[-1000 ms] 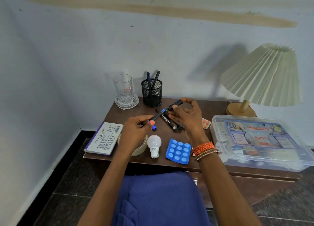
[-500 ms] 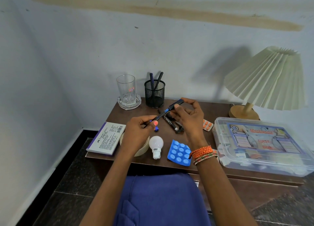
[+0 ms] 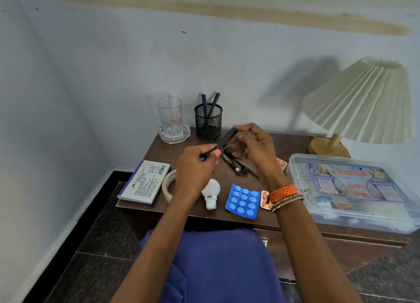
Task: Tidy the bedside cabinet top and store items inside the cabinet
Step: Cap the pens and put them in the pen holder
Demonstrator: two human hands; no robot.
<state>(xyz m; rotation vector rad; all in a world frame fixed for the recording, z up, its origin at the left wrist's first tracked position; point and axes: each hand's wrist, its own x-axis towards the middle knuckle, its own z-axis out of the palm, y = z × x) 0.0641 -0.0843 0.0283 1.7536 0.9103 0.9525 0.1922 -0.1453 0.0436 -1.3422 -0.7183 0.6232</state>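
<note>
1. The brown bedside cabinet top [image 3: 284, 141] is set into a corner; walls close it off at the back and left; its front edge is crossed by both forearms; bare wood is seen only in the middle strip behind the hands.
2. At the left front, a Faber-Castell box [image 3: 143, 181] overhangs the edge; just beside it lies a roll of tape [image 3: 167, 185], partly hidden under the left wrist.
3. At the back left, a clear drinking glass [image 3: 170, 117] stands on a glass coaster [image 3: 174, 135]; beside it, a black mesh pen holder [image 3: 208, 122] holds two dark pens upright.
4. Near the front edge, a white light bulb [image 3: 210, 193] lies on its side; to its right lie a blue blister pack [image 3: 243, 200] and an orange tablet strip [image 3: 264, 200], the latter partly behind the right wrist.
5. More loose pens [image 3: 229, 161] lie on the wood between and beneath the hands; their number cannot be told.
6. On the right, a transparent first aid box [image 3: 354, 189] fills the top to the edge; behind it stands a lamp [image 3: 361, 102] with a pleated shade.
7. A dark pen [image 3: 226, 139] is held above the cabinet middle, slanting up to the right; its lower end is pinched by the left hand [image 3: 196, 168]; its upper end is gripped between curled fingers and thumb of the right hand [image 3: 254, 148].
</note>
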